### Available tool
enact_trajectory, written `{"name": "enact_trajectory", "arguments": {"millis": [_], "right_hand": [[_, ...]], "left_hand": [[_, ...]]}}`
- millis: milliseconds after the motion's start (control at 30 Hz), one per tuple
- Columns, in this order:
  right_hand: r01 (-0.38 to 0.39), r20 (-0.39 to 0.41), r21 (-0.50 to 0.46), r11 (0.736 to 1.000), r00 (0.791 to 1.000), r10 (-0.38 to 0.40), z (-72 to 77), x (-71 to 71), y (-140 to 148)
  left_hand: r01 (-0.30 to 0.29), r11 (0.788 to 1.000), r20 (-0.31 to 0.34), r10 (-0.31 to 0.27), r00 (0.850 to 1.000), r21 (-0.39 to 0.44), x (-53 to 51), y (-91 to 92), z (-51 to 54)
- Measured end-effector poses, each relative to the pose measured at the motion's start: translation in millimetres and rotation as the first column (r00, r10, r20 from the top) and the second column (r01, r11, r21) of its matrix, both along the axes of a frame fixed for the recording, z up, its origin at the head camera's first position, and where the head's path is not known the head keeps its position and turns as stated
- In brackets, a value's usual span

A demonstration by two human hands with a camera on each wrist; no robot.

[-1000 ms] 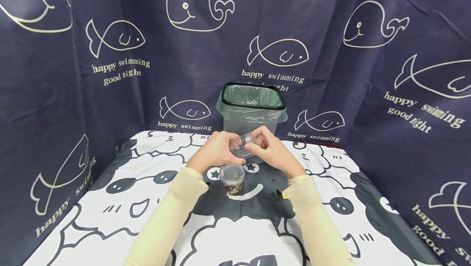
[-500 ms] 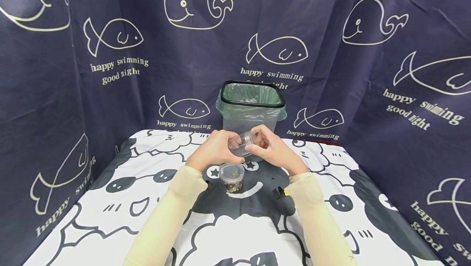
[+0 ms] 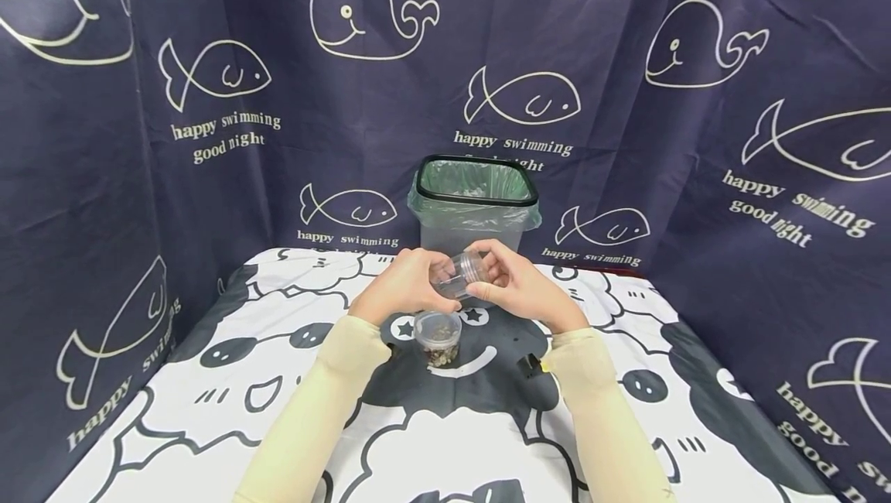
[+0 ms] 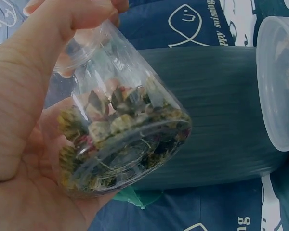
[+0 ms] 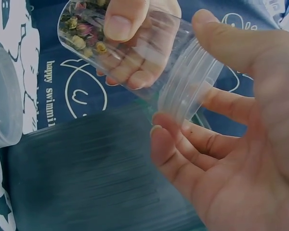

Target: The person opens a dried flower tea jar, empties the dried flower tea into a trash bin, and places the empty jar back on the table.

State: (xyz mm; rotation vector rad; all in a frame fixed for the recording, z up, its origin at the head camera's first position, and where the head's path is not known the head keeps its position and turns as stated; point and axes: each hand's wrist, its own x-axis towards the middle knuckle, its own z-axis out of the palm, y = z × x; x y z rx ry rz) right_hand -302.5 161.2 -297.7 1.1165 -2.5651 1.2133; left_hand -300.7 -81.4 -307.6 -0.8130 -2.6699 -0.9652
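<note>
A clear plastic jar (image 3: 455, 275) is held tilted above the table. Dried flower buds (image 4: 120, 120), yellowish, pink and green, lie towards its base in the left wrist view. My left hand (image 3: 404, 282) grips the jar's body, thumb on one side and fingers on the other. At the mouth end, the thumb and fingers of my right hand (image 3: 518, 286) hold the translucent ribbed lid (image 5: 190, 79). Whether the lid is still threaded on, I cannot tell. Just below the hands, a small round tub (image 3: 438, 337) of brownish bits stands upright on the cloth.
Behind the hands stands a grey bin (image 3: 473, 238) with a black rim and a green liner bag. A sheep-print cloth (image 3: 278, 410) covers the table, and dark blue fish-print curtains (image 3: 348, 131) hang around it. A small black item (image 3: 530, 366) sits at the right sleeve.
The right hand has turned slightly at the lid, its thumb and fingers shifting a little. The left hand and jar stay nearly in place; the tub has not moved.
</note>
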Motion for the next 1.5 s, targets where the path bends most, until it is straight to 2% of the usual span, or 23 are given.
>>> {"name": "enact_trajectory", "arguments": {"millis": [333,867,1500], "right_hand": [[-0.070,0.021,-0.056,0.996,0.997,0.071,1.1,2.3,-1.6],[-0.069,-0.020,-0.020,0.997,0.997,0.069,0.7,2.8,-0.7],[-0.112,-0.039,-0.083,0.990,0.993,0.109,-2.1,1.8,-5.7]], "left_hand": [[0.004,1.000,-0.004,-0.004,1.000,-0.008,-3.3,1.2,-1.3],[-0.009,0.999,0.007,0.009,1.000,-0.034,-2.4,1.1,-2.5],[0.001,1.000,0.016,0.000,1.000,-0.029,-1.2,-0.9,-2.4]]}}
